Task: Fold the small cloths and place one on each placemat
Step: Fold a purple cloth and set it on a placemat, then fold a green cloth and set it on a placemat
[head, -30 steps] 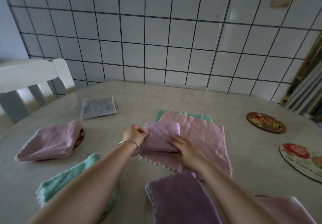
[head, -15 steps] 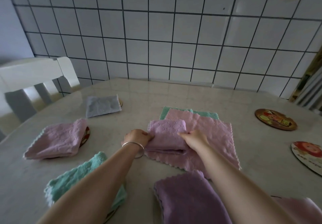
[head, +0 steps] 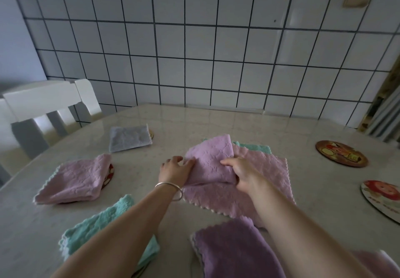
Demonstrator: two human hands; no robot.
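A folded lilac cloth (head: pixel 213 161) is tilted up off the table's middle, its far edge raised. My left hand (head: pixel 175 169) grips its left edge and my right hand (head: pixel 242 173) grips its right side. Under it lie an unfolded pink cloth (head: pixel 268 169) and a green cloth (head: pixel 257 148). Folded cloths cover placemats: a grey one (head: pixel 129 138) far left, a pink one (head: pixel 75 179) at left, a green one (head: pixel 97 230) near left, a purple one (head: pixel 236 251) in front. Two round placemats (head: pixel 341 156) (head: pixel 383 197) at right are bare.
A white chair (head: pixel 43 104) stands at the table's left corner. The tiled wall (head: pixel 194 50) runs along the far edge. Another pink cloth (head: pixel 381 264) shows at the bottom right corner. The marble tabletop (head: pixel 216 122) is bare behind the cloths.
Both hands have lifted the folded lilac cloth, tipping its far edge up off the pink cloth. My right hand shifted from the cloth's top corner to grip lower on its right side.
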